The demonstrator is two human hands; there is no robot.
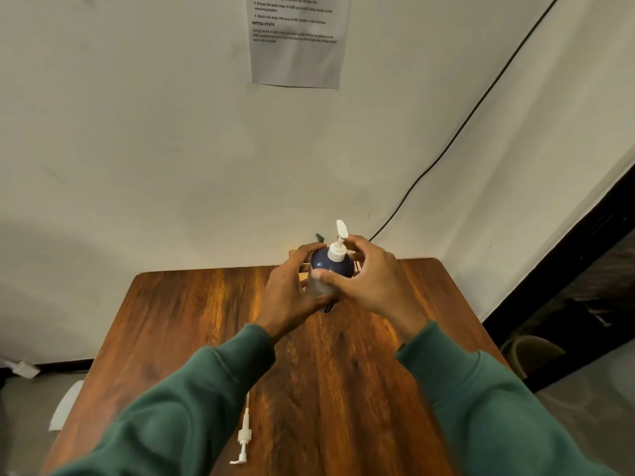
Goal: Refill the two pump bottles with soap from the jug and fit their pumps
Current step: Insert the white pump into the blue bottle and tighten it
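Arms (192, 389) forward, left hand (290, 297) and right hand (371, 283) together, fingers (304, 251) curled.

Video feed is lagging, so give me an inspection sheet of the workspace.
Surface: wooden table, no spill seen.
Job's things: blue bottle with a white pump in its neck; spare pump lying near the front edge; jug, second bottle not seen.
Clutter: white scrap on floor, left.
Hands: left hand and right hand both grip the bottle.
Cables: black cable down the wall.
Surroundings: printed sheet on wall.

Blue bottle (332, 266), white pump (337, 249) on top, second pump (244, 436) lying flat
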